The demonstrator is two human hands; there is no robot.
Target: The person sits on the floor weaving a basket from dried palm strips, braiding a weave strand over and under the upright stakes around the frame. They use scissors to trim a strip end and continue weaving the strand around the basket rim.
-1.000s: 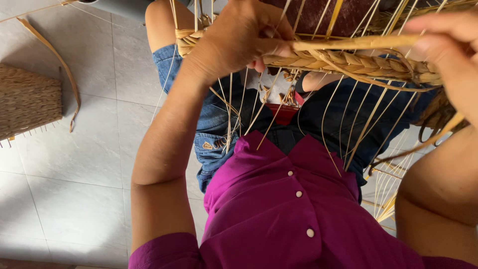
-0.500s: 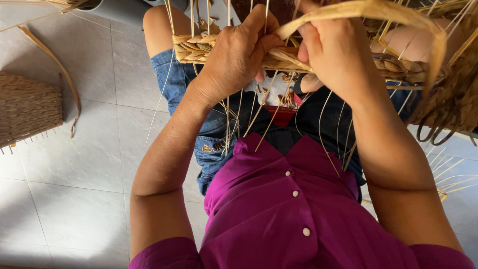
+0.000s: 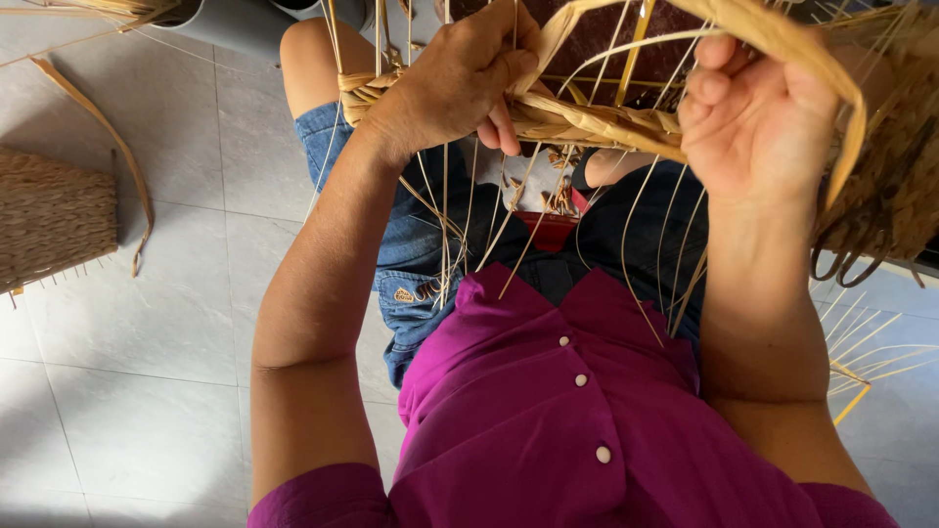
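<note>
Straw-coloured woven band (image 3: 587, 122), flat and plaited, pinched in left hand (image 3: 460, 83); right hand (image 3: 758, 127) seemingly curled around a strand (image 3: 782, 34)

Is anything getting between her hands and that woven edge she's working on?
Nothing visible does. The left hand already grips the braided rim, and the right hand holds a broad straw strip looping over it. Thin stakes hang below, clear of both.

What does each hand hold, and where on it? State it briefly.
The left hand pinches the woven band of a half-made basket at its left end. The right hand grips a loose flat straw strip that loops over it.
</note>
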